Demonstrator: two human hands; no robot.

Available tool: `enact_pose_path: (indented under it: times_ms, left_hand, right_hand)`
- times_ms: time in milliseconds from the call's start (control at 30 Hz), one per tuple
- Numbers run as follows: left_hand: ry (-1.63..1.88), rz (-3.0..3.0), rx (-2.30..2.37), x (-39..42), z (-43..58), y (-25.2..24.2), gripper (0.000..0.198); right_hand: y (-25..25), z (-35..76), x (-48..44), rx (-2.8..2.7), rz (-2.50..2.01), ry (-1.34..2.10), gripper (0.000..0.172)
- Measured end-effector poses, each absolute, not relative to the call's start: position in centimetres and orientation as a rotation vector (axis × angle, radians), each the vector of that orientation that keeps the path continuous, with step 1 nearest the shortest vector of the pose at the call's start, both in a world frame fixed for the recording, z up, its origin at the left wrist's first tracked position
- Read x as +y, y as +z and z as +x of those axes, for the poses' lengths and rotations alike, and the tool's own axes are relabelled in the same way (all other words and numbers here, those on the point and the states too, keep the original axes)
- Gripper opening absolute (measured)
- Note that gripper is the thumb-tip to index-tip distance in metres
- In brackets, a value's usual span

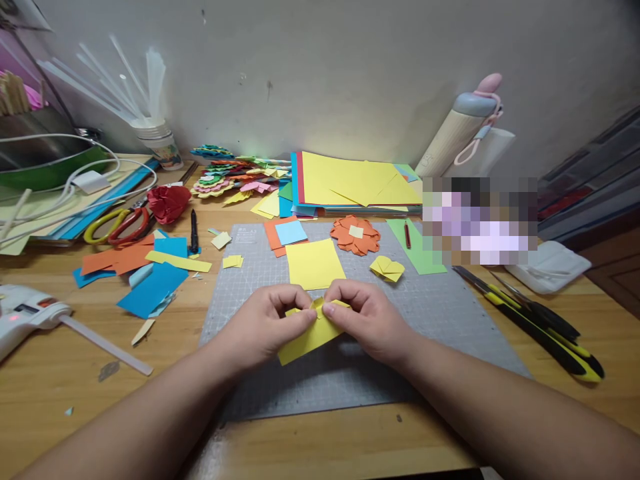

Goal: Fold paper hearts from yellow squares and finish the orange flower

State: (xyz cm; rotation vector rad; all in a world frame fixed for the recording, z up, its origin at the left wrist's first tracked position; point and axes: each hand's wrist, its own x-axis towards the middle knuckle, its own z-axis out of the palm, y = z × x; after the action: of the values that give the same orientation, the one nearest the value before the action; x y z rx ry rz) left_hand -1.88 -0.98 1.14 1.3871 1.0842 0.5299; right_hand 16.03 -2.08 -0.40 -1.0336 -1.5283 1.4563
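Note:
Between my two hands is a piece of yellow paper, held a little above the grey cutting mat. My left hand pinches its upper edge from the left. From the right, my right hand pinches the same edge, thumbs nearly meeting at a small raised fold. Fingers cover part of the paper's top edge. Just beyond lies a flat yellow square. A folded yellow paper piece and an orange paper flower with a pale square at its centre rest on the mat's far side.
Paper scraps, scissors and a glue gun lie on the left. Coloured sheets are stacked at the back. A yellow-black utility knife lies right of the mat, below a white case. A bottle leans by the wall.

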Motion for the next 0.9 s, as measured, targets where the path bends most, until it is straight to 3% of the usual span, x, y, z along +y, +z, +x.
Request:
enact_pose_path:
  times_ms: [433, 733, 900]
  left_hand:
    - [0.542, 1.301, 1.114, -1.3, -1.6, 0.9, 0.023]
    - [0.899, 1.132, 1.042, -1.3, -1.4, 0.7, 0.021]
    - [0.789, 1.19, 1.083, -1.5, -1.2, 0.8, 0.019]
  right_hand:
    - [-0.4, 16.1, -1.9, -1.585, -1.106, 1.371, 0.017]
    - [-1.4, 15.5, -2.0, -1.355, -0.923, 1.57, 0.018]
    - [-1.6, 15.6, -1.9, -1.317, -0.927, 1.572, 0.014]
